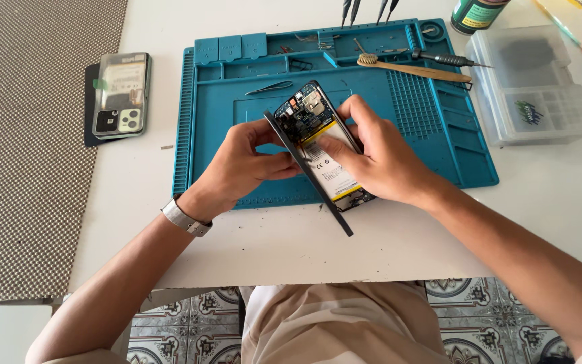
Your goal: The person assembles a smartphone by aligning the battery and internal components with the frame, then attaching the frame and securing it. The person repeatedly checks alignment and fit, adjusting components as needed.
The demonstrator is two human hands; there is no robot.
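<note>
A: Status at centre frame?

B: An opened smartphone (pixel 323 145) is being held above the blue silicone repair mat (pixel 432 128), tilted on edge. The back cover is already off: the circuit board at the top end and the white battery with yellow edge strips are being shown bare.

A: Grips?

B: The left hand (pixel 240 165) is being closed on the phone's left side, with the fingers wrapped around the dark frame strip (pixel 308 175) that is being angled away from the body. The right hand (pixel 378 158) is being closed on the right side, thumb being pressed on the battery face. Both are holding; neither is spread wide.

A: How far along?

B: Judged about midway through a teardown or reassembly; which direction cannot be told. The board and battery are being seen seated in the body. Whether the dark strip is being separated or pressed back cannot be told.

A: Surroundings?

B: A second phone (pixel 121 94), camera side up, is being left on a dark pad at upper left, well apart. Curved tweezers (pixel 269 87) are lying on the mat just above the hands. A bamboo brush (pixel 412 68) and a precision screwdriver (pixel 447 59) are resting at the mat's upper right. A clear plastic parts box (pixel 533 84) is standing just beside the mat's right edge.
</note>
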